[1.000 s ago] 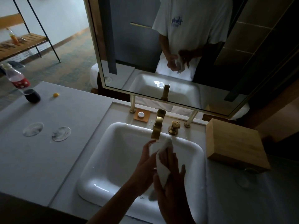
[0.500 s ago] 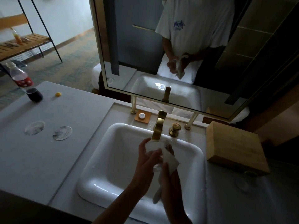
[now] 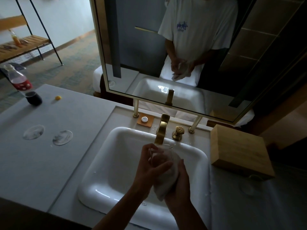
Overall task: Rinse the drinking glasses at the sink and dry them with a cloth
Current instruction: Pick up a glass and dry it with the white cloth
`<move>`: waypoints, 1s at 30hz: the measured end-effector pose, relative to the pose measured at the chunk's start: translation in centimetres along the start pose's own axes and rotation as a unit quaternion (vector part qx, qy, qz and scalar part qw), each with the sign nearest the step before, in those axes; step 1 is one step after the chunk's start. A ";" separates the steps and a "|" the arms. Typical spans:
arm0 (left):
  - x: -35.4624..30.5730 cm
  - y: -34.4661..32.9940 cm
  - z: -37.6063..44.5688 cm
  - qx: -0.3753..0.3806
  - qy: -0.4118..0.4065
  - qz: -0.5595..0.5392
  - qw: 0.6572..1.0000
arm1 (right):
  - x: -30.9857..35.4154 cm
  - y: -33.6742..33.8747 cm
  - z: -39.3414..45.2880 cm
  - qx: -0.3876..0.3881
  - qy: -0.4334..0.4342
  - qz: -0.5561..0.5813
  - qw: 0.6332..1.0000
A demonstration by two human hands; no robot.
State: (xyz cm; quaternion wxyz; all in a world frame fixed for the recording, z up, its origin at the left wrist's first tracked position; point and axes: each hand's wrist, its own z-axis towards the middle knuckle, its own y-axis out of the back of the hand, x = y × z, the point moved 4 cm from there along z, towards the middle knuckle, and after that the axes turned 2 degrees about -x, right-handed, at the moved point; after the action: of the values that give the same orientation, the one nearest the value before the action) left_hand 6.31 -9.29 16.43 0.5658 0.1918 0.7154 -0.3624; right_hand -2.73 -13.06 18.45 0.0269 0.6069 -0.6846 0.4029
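Left hand (image 3: 150, 166) has its grip wrapped round a clear drinking glass (image 3: 162, 155), fingers curled over the far side and thumb across the near side, holding it tilted above the white sink (image 3: 106, 165) so any drips would fall into the basin; the right hand (image 3: 178, 181) grasps a white cloth (image 3: 166, 180) bunched against the lower part of the glass, which looks like the drying step in hand. Going from the left: at the far left edge of the grey tabletop (image 3: 49, 171) stands a plastic bottle with a red label (image 3: 19, 81) next to a dark cup (image 3: 34, 97), with a small yellow object (image 3: 58, 97) just right of them. Nearer lie two round discs (image 3: 48, 135), perhaps coasters meant for the finished glasses, though I cannot tell. Right of those comes the sink, the glass and cloth held over its right half just under the spout of the gold tap (image 3: 162, 128), from which no water shows. Behind the sink a small orange tray (image 3: 144, 120) holds a white round piece, and the tap handle (image 3: 178, 132) sits right of the spout. Farther right a wooden box (image 3: 239, 156) rests on the tabletop, well clear of the splash zone. The mirror (image 3: 149, 55) beyond reflects the person's hands on the cloth
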 end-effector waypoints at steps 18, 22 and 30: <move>1.4 1.2 -0.1 0.022 0.014 0.092 0.995 | -1.0 2.1 0.8 0.079 -0.067 0.032 0.994; 1.1 1.8 0.4 -0.001 -0.005 0.103 0.995 | -1.5 3.2 0.5 0.093 -0.080 0.042 0.992; 2.5 3.1 -0.4 0.005 0.024 0.039 0.999 | 1.2 7.7 0.4 0.061 0.074 -0.045 0.994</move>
State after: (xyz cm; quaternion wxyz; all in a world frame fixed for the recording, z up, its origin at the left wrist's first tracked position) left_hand 7.46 -7.25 13.19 0.5610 0.2314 0.7189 -0.3390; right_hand -9.42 -14.74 14.89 0.0588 0.6058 -0.6270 0.4863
